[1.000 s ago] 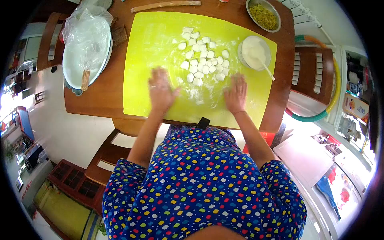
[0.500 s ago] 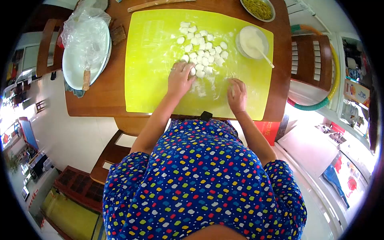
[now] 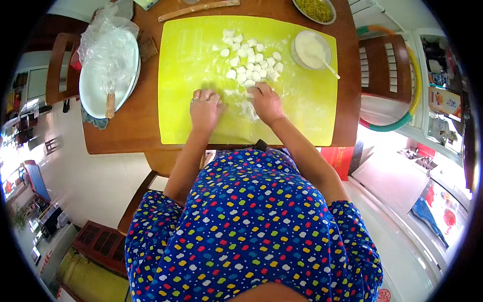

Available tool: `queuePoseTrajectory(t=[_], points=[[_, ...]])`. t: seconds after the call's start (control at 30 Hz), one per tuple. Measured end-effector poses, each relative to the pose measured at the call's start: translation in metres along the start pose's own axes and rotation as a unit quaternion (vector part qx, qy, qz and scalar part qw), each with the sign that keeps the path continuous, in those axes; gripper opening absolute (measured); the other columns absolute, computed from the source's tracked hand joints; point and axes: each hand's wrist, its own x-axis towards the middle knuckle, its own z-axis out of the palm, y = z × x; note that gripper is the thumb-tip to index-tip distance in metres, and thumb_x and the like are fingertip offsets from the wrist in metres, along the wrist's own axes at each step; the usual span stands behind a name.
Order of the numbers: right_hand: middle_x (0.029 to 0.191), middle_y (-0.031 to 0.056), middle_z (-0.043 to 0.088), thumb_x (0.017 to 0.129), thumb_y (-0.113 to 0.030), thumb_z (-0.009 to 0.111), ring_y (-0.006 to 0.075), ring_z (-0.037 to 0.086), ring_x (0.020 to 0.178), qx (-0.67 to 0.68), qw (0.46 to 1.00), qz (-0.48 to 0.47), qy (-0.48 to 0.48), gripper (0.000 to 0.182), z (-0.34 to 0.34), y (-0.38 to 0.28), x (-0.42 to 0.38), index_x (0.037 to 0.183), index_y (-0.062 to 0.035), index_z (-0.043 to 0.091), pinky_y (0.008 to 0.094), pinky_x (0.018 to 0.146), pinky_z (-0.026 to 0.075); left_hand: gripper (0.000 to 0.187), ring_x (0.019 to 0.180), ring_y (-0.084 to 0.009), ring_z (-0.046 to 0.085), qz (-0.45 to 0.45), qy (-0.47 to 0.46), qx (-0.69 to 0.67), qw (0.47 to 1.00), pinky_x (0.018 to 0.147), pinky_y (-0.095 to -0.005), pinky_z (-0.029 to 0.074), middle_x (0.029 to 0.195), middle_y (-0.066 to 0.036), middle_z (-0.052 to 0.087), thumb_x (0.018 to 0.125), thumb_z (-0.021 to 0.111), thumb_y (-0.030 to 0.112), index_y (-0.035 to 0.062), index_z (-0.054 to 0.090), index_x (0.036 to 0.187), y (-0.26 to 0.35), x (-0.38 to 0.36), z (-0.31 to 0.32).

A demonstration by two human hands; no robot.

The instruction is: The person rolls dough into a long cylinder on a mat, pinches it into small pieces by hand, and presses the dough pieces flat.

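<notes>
Many small white dough pieces [image 3: 250,66] lie in a loose cluster on a floury yellow-green mat [image 3: 302,113]. At the near edge of the cluster, my right hand [image 3: 267,104] has its fingers bent together on a dough piece [image 3: 249,94], which shows partly at the fingertips. My left hand [image 3: 205,109] is over the mat to the left of the cluster, apart from the pieces. Its fingers curl downward and are smeared by motion, so whether anything is under them is hidden.
A bowl of white flour [image 3: 310,49] with a spoon stands at the mat's right. Behind it is a bowl of yellow-green filling [image 3: 317,9]. A rolling pin [image 3: 198,10] lies beyond the mat. At left, a large pale basin [image 3: 95,103] holds plastic film.
My left hand has pulled away from the dough cluster, to the left and nearer me. My right hand has moved left and forward to a dough piece at the cluster's near edge.
</notes>
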Motion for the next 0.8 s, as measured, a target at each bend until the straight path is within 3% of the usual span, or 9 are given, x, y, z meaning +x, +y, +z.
queuePoseTrajectory(t=[0.07,0.13,0.27,0.3,0.43,0.53,0.63,0.73,0.8], points=[[0.105,0.0091,0.058,0.079,-0.015,0.066,0.0294,0.059,0.097,0.02,0.999,-0.029,0.02,0.022,0.002,0.006,-0.006,0.101,-0.0122,0.064,0.039,0.081,0.052,0.054,0.118,-0.0382,0.048,0.003,0.021,0.013,1.0,0.094,-0.0512,0.043,0.13,-0.016,0.05,0.081,0.065,0.044,0.0115,0.059,0.124,0.016,0.005,-0.002],[0.104,0.0095,0.059,0.079,-0.015,0.066,0.0296,0.06,0.095,0.04,0.997,-0.056,0.038,0.02,-0.006,0.026,-0.011,0.098,-0.0121,0.063,0.0389,0.08,0.052,0.08,0.134,-0.0424,0.03,0.012,0.125,0.008,0.992,0.105,-0.058,0.028,0.142,-0.02,0.04,0.081,0.061,0.055,0.0042,0.042,0.139,0.035,0.027,0.025],[0.095,0.0111,0.06,0.079,-0.011,0.063,0.0293,0.062,0.086,0.152,0.98,0.125,0.017,0.027,-0.039,0.031,-0.037,0.106,-0.0118,0.066,0.0376,0.076,0.052,0.09,0.139,-0.0417,0.024,-0.002,0.065,0.069,0.996,0.109,-0.0553,0.024,0.148,-0.022,0.031,0.083,0.062,0.055,0.0005,0.027,0.145,0.027,0.031,0.046],[0.093,0.0117,0.06,0.078,-0.01,0.062,0.0287,0.062,0.084,0.197,0.957,0.211,0.009,0.031,-0.046,0.033,-0.045,0.109,-0.0116,0.066,0.0375,0.075,0.052,0.087,0.137,-0.0425,0.026,-0.014,0.074,0.048,0.996,0.109,-0.0556,0.025,0.147,-0.022,0.032,0.082,0.063,0.051,0.0012,0.029,0.145,0.028,0.028,0.045],[0.093,0.0122,0.059,0.078,-0.008,0.061,0.026,0.063,0.082,0.129,0.964,0.234,0.006,0.034,-0.042,0.059,-0.072,0.112,-0.0119,0.066,0.0376,0.072,0.052,0.074,0.126,-0.0388,0.041,0.04,0.176,-0.081,0.98,0.105,-0.0514,0.032,0.136,-0.018,0.047,0.079,0.07,0.037,0.0043,0.04,0.139,0.022,0.049,0.041],[0.09,0.0134,0.059,0.078,-0.012,0.067,0.0258,0.063,0.081,0.123,0.967,0.221,0.036,0.03,-0.044,0.064,-0.067,0.108,-0.0117,0.068,0.038,0.07,0.052,0.057,0.11,-0.0321,0.054,0.042,0.083,-0.101,0.99,0.097,-0.0443,0.041,0.119,-0.014,0.059,0.075,0.072,0.023,0.0086,0.055,0.128,0.01,0.079,0.053],[0.095,0.0151,0.058,0.075,-0.02,0.073,0.0264,0.063,0.078,0.105,0.975,0.195,-0.025,0.032,-0.051,0.077,-0.068,0.105,-0.012,0.069,0.0365,0.068,0.052,0.04,0.095,-0.0268,0.062,0.012,0.109,-0.074,0.991,0.084,-0.038,0.049,0.102,-0.01,0.064,0.073,0.072,0.017,0.0124,0.067,0.113,0.016,0.083,0.036],[0.116,0.0178,0.053,0.072,-0.029,0.077,0.0303,0.06,0.097,0.06,0.955,0.259,-0.129,0.048,-0.067,0.066,-0.058,0.116,-0.0132,0.064,0.0412,0.083,0.05,0.027,0.087,-0.0283,0.064,-0.077,0.004,-0.19,0.979,0.075,-0.0388,0.053,0.103,-0.01,0.061,0.076,0.066,0.014,0.0126,0.07,0.102,0.025,0.064,0.012],[0.141,0.019,0.037,0.078,-0.038,0.071,0.0358,0.043,0.124,-0.114,0.981,0.155,-0.003,0.061,-0.067,0.049,-0.051,0.132,-0.0147,0.053,0.0491,0.103,0.035,0.026,0.085,-0.028,0.064,-0.071,-0.004,-0.174,0.982,0.075,-0.0384,0.053,0.103,-0.01,0.06,0.076,0.066,0.014,0.013,0.07,0.102,0.018,0.054,0.02]])
